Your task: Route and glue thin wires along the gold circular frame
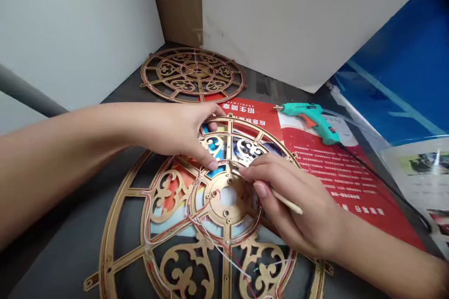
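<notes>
A large round lattice frame, gold-brown with scrollwork and a hub, lies flat before me. Thin red and white wires run along its rings and spokes, with some ends loose. My left hand grips the frame's far left part, thumb pressed near the inner ring and fingers curled at the outer ring. Pinched in my right hand is a thin pale wooden stick. Its tip points at the inner ring just right of my left thumb; whether it touches the wire there I cannot tell.
A second, similar round frame lies at the back. To the right, a teal glue gun rests on a red printed sheet, its black cord trailing right. White panels stand behind the dark table.
</notes>
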Available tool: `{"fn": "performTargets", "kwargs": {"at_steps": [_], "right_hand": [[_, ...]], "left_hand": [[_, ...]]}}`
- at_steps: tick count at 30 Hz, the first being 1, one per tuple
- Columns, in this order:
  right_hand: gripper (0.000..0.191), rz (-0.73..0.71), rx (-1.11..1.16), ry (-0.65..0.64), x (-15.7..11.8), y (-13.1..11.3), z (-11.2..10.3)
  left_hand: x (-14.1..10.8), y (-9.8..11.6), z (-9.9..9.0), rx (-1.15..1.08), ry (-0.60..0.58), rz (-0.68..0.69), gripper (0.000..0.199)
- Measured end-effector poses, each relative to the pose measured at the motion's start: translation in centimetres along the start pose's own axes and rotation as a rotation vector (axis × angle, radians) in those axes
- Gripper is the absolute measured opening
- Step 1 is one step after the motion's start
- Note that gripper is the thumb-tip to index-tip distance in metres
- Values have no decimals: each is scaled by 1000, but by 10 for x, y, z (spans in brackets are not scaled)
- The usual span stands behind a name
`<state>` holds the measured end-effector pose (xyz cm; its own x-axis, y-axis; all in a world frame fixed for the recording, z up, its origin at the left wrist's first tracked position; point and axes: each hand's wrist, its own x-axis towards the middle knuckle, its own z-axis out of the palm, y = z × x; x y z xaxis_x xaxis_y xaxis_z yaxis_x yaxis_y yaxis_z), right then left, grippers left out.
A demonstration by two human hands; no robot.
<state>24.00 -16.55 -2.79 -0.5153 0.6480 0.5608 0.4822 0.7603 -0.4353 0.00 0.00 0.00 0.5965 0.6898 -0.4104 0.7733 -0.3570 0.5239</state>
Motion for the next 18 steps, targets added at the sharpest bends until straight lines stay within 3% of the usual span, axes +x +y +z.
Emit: {"fn": "performTargets", "kwargs": {"at_steps": [5,12,18], "right_hand": [[18,71,40,121,-3,0,1],[21,27,-18,56,-2,0,3],[19,52,10,99,-3,-1,1]], "left_hand": [[-4,0,2,-40,-1,28,118],[-7,3,2,1,33,13,110],[-8,4,3,-3,56,12,108]]}}
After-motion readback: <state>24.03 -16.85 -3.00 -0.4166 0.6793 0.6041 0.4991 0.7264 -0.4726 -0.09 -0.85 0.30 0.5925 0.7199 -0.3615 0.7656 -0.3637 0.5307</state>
